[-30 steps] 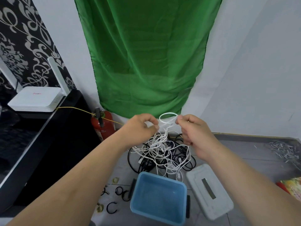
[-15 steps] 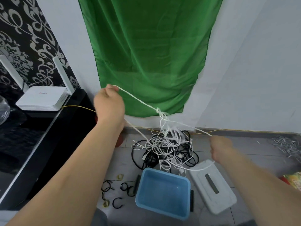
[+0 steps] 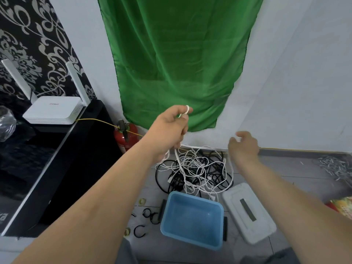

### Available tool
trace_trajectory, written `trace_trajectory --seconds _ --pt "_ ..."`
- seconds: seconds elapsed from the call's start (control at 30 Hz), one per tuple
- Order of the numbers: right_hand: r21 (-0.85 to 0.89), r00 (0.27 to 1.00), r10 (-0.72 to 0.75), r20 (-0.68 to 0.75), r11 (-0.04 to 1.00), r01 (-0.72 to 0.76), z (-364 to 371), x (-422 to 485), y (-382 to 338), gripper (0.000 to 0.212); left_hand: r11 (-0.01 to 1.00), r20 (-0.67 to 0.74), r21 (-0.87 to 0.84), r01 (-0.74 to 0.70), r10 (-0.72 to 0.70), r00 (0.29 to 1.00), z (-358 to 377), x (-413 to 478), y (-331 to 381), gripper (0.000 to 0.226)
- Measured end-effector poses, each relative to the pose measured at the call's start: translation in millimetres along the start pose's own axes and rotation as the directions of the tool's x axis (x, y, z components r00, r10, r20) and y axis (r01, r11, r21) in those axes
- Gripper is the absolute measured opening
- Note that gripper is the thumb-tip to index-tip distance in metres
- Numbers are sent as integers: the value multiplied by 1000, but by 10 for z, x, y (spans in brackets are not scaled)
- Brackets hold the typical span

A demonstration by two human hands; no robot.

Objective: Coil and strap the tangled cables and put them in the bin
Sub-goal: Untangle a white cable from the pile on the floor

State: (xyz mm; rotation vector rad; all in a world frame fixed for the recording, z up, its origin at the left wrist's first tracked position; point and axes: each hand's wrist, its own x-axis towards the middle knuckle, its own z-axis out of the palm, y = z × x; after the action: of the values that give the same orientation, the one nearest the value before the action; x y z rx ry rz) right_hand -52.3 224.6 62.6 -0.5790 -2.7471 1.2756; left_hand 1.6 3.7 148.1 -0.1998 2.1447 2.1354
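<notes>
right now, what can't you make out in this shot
Head view:
Right hand: motion blur; grip on the white cable unclear.
Left hand: its back hides the loops it holds.
Tangle: strands too thin to trace.
Packet: cut by the right edge.

The right hand [image 3: 243, 147] at 3 o'clock is motion-blurred, so its hold on the white cable [image 3: 190, 166] cannot be told, the left arm [image 3: 114, 187] hides the red fire extinguisher's [image 3: 126, 138] base, and the frame edge cuts a colourful packet [image 3: 342, 206] at 4 o'clock.
</notes>
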Motion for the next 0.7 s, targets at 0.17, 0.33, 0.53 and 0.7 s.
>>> trace_trajectory --seconds 0.17,0.33,0.53,0.7 --pt "273 541 -227 810 962 -4 5 -539 -491 31 972 53 -225 67 -56 997 28 13 57 44" --pt "-20 320 -50 946 977 213 82 -673 -353 25 982 -52 -180 -51 42 998 -101 115 37 58" --pt "94 730 -49 682 995 -21 -34 -493 -256 37 999 -10 -39 27 -28 1000 -70 180 -47 46" --pt "555 836 -219 504 823 -119 -312 -544 -607 36 970 262 243 -13 -53 964 235 92 -266 48"
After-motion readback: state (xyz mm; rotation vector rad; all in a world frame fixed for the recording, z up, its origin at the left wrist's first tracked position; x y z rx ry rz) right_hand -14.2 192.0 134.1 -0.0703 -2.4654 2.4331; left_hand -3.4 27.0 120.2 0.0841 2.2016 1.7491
